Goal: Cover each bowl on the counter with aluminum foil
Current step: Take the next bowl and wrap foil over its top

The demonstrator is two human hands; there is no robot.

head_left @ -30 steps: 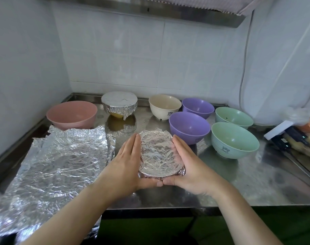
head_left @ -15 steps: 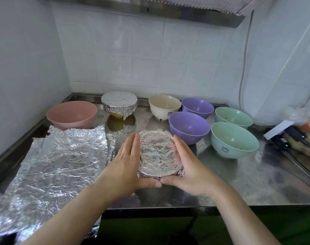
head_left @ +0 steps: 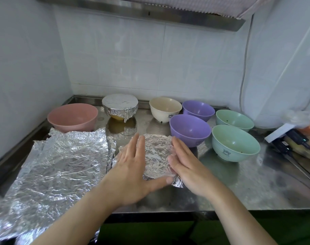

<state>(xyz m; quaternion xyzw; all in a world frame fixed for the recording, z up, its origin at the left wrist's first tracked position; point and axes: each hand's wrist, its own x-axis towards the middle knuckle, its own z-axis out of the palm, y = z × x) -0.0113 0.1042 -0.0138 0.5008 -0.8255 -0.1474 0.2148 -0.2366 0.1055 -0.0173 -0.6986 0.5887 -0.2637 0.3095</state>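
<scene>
The foil-wrapped bowl [head_left: 156, 156] sits at the near middle of the tabletop [head_left: 239, 188], at six o'clock from the cream bowl [head_left: 165, 108]. It lies directly between the two hands. The left hand [head_left: 131, 167] lies flat against its nine o'clock side, fingers [head_left: 137, 147] straight and slightly spread toward twelve, thumb reaching along the near rim. The right hand [head_left: 184, 163] presses its three o'clock side, fingers straight and close together. Neither is nearer, so the crimping looks equally shared. The bowl is round and shows no long axis. Loose foil sheets [head_left: 58, 165] lie at nine o'clock. A finished foil-capped bowl [head_left: 120, 106] stands at eleven. The pink bowl [head_left: 72, 116], two purple bowls [head_left: 190, 129] and two green bowls [head_left: 235, 142] stand uncovered.
</scene>
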